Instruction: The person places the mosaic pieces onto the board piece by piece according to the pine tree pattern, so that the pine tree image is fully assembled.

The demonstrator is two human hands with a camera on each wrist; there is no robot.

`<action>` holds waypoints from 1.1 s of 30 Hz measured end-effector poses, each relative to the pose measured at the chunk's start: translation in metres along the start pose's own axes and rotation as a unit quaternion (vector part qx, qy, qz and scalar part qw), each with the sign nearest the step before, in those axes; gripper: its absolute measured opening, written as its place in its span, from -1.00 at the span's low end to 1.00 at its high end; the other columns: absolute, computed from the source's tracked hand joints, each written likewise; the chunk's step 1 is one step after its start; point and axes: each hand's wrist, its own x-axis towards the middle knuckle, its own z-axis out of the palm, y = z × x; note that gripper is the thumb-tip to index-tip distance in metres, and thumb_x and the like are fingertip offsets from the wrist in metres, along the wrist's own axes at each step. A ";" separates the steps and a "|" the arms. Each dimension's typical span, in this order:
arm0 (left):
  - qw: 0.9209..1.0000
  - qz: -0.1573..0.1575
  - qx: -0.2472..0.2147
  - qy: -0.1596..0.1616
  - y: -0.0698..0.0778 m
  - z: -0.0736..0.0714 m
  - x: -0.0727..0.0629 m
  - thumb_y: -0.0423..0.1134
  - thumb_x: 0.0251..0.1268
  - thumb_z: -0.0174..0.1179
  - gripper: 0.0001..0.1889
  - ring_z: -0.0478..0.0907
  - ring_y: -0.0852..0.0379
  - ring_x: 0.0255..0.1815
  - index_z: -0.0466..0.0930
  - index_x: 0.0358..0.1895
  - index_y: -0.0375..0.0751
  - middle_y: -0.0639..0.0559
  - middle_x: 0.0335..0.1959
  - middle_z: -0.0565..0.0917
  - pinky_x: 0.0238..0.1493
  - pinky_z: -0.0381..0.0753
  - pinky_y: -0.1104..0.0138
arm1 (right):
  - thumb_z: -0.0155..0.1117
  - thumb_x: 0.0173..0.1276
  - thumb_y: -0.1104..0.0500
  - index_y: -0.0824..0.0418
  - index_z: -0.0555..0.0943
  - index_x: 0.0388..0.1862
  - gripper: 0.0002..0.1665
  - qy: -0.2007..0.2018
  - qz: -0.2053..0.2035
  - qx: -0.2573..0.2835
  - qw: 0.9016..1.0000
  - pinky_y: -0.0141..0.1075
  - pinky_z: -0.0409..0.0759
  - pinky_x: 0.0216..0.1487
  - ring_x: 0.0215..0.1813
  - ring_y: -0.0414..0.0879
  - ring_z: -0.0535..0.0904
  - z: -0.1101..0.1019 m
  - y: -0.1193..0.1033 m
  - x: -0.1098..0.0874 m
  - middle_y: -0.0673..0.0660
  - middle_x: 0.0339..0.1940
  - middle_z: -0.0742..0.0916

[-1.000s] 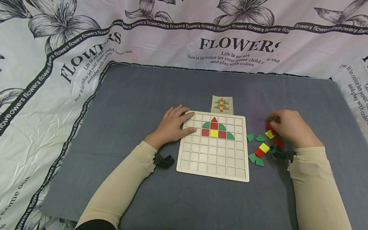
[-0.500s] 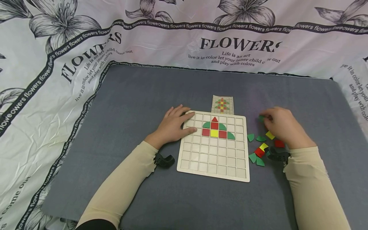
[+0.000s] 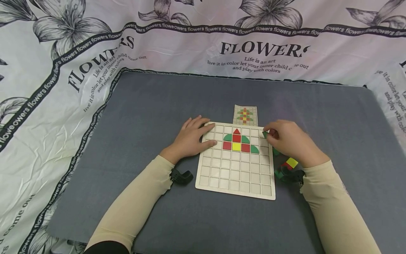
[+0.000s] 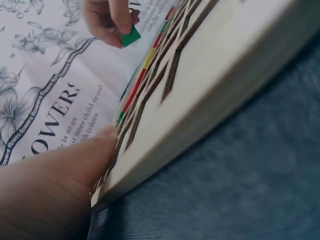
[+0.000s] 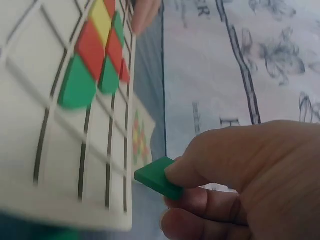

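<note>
A square wooden grid board [image 3: 236, 176] lies on the grey table, with red, yellow and green tiles set in its upper cells. My left hand [image 3: 187, 141] rests on the board's upper left edge, fingers spread and straight. Between thumb and fingers my right hand [image 3: 288, 141] pinches a green quarter-circle tile [image 5: 159, 176], held just above the board's upper right edge. A red triangle tile [image 3: 236, 132] tops the pattern, and a yellow square tile [image 3: 236, 147] sits between two red squares. A small pattern card [image 3: 245, 115] lies behind the board, partly covered by it.
Loose tiles lie right of the board, among them a yellow square [image 3: 292, 162] and a green piece [image 3: 275, 151]; the right hand and wrist strap [image 3: 290, 175] hide others. Flower-printed cloth [image 3: 177, 53] borders the table's back and left.
My right hand has moved left from the loose tiles to the board's right edge, carrying the green quarter-circle tile. The left hand and board have stayed put.
</note>
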 end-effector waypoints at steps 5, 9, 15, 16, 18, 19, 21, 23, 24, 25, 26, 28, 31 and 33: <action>1.000 0.001 -0.001 0.001 -0.001 -0.002 0.000 0.16 0.58 0.10 -0.33 -0.06 -0.07 0.75 0.31 0.65 0.08 0.00 0.65 0.26 0.73 -0.25 -0.06 | 0.25 0.41 0.34 0.35 0.77 -0.04 -0.76 -0.008 -0.028 0.003 1.000 -0.22 0.50 -0.43 -0.40 -0.06 0.53 0.004 -0.015 0.009 0.16 -0.28 0.75; 1.000 -0.002 0.001 -0.002 -0.001 -0.002 0.000 0.13 0.58 0.08 -0.34 -0.07 -0.07 0.75 0.30 0.65 0.10 0.01 0.66 0.25 0.73 -0.25 -0.05 | 0.26 0.42 0.34 0.32 0.78 -0.03 -0.77 -0.016 -0.037 0.016 0.999 -0.23 0.52 -0.40 -0.42 -0.08 0.53 0.009 -0.024 0.016 0.15 -0.25 0.78; 1.000 -0.001 0.002 -0.001 -0.001 -0.002 -0.001 0.15 0.59 0.07 -0.34 -0.07 -0.07 0.75 0.30 0.65 0.10 0.01 0.66 0.25 0.73 -0.25 -0.06 | 0.31 0.43 0.36 0.30 0.79 -0.03 -0.79 -0.017 -0.072 0.024 0.997 -0.22 0.57 -0.32 -0.37 -0.09 0.56 0.019 -0.035 0.024 0.13 -0.24 0.79; 1.000 0.000 0.003 -0.001 -0.001 -0.002 -0.001 0.15 0.59 0.07 -0.34 -0.07 -0.07 0.75 0.29 0.65 0.10 0.01 0.66 0.25 0.73 -0.25 -0.06 | 0.34 0.43 0.36 0.29 0.80 -0.03 -0.80 -0.018 -0.078 0.023 0.997 -0.22 0.58 -0.31 -0.37 -0.09 0.57 0.021 -0.037 0.026 0.12 -0.25 0.79; 1.000 0.002 0.002 -0.003 -0.001 -0.001 -0.001 0.17 0.60 0.05 -0.34 -0.08 -0.07 0.75 0.29 0.65 0.10 0.02 0.66 0.24 0.73 -0.26 -0.05 | 0.36 0.43 0.36 0.27 0.81 -0.04 -0.81 -0.020 -0.088 0.023 0.996 -0.21 0.60 -0.29 -0.34 -0.09 0.58 0.025 -0.041 0.029 0.10 -0.25 0.79; 1.000 0.002 0.001 -0.003 -0.001 -0.001 0.000 0.17 0.60 0.05 -0.34 -0.08 -0.07 0.75 0.29 0.65 0.10 0.01 0.66 0.24 0.73 -0.26 -0.05 | 0.37 0.43 0.36 0.26 0.81 -0.05 -0.81 -0.022 -0.092 0.024 0.995 -0.20 0.62 -0.28 -0.33 -0.09 0.59 0.027 -0.043 0.030 0.09 -0.24 0.79; 1.000 0.003 0.000 -0.004 -0.001 -0.001 0.000 0.17 0.61 0.04 -0.35 -0.08 -0.06 0.76 0.29 0.65 0.10 0.02 0.66 0.24 0.73 -0.27 -0.04 | 0.40 0.42 0.35 0.24 0.82 -0.07 -0.83 -0.024 -0.102 0.022 0.994 -0.17 0.66 -0.22 -0.27 -0.08 0.62 0.031 -0.046 0.034 0.08 -0.24 0.80; 1.000 0.004 0.002 -0.003 0.000 -0.001 0.000 0.18 0.61 0.04 -0.35 -0.07 -0.07 0.75 0.29 0.65 0.09 0.02 0.66 0.25 0.73 -0.26 -0.05 | 0.41 0.42 0.35 0.24 0.82 -0.08 -0.85 -0.027 -0.113 0.020 0.993 -0.14 0.68 -0.16 -0.23 -0.05 0.64 0.034 -0.051 0.036 0.07 -0.22 0.81; 1.000 0.004 0.003 -0.002 0.000 -0.002 0.000 0.18 0.61 0.04 -0.35 -0.07 -0.07 0.75 0.30 0.65 0.09 0.02 0.66 0.25 0.73 -0.25 -0.05 | 0.41 0.43 0.35 0.24 0.81 -0.08 -0.85 -0.029 -0.118 0.018 0.992 -0.13 0.69 -0.13 -0.21 -0.04 0.64 0.035 -0.053 0.038 0.08 -0.21 0.81; 1.000 0.005 0.004 -0.001 0.000 -0.002 0.000 0.18 0.61 0.04 -0.35 -0.06 -0.07 0.75 0.30 0.65 0.09 0.01 0.66 0.25 0.73 -0.24 -0.05 | 0.41 0.43 0.35 0.24 0.81 -0.08 -0.85 -0.030 -0.122 0.016 0.992 -0.10 0.70 -0.10 -0.19 -0.03 0.66 0.037 -0.055 0.039 0.08 -0.19 0.81; 1.000 0.005 0.005 -0.001 -0.001 -0.002 0.000 0.18 0.61 0.04 -0.35 -0.06 -0.07 0.75 0.30 0.65 0.09 0.02 0.66 0.25 0.73 -0.24 -0.05 | 0.41 0.43 0.34 0.24 0.81 -0.08 -0.85 -0.031 -0.126 0.014 0.991 -0.09 0.70 -0.07 -0.17 -0.01 0.67 0.038 -0.058 0.040 0.09 -0.18 0.82; 1.000 0.006 0.006 0.001 -0.001 -0.002 -0.001 0.19 0.62 0.05 -0.35 -0.05 -0.08 0.75 0.31 0.64 0.08 0.01 0.65 0.26 0.73 -0.23 -0.06 | 0.39 0.45 0.34 0.24 0.81 -0.06 -0.85 -0.037 -0.135 0.012 0.990 -0.07 0.71 -0.03 -0.13 0.01 0.70 0.041 -0.063 0.043 0.11 -0.15 0.81; 1.000 0.005 0.007 0.002 -0.001 -0.002 -0.001 0.19 0.62 0.04 -0.35 -0.05 -0.08 0.75 0.31 0.64 0.08 0.01 0.65 0.26 0.73 -0.23 -0.05 | 0.36 0.47 0.35 0.24 0.81 -0.03 -0.82 -0.048 -0.143 0.008 0.989 -0.09 0.73 -0.02 -0.10 0.00 0.72 0.044 -0.070 0.047 0.13 -0.12 0.80; 1.000 0.005 0.008 0.001 0.000 -0.002 -0.001 0.18 0.63 0.04 -0.36 -0.05 -0.08 0.75 0.31 0.64 0.08 0.00 0.65 0.26 0.73 -0.23 -0.05 | 0.33 0.49 0.36 0.24 0.81 -0.02 -0.81 -0.057 -0.147 0.007 0.988 -0.13 0.72 -0.06 -0.14 -0.03 0.71 0.047 -0.074 0.049 0.12 -0.13 0.78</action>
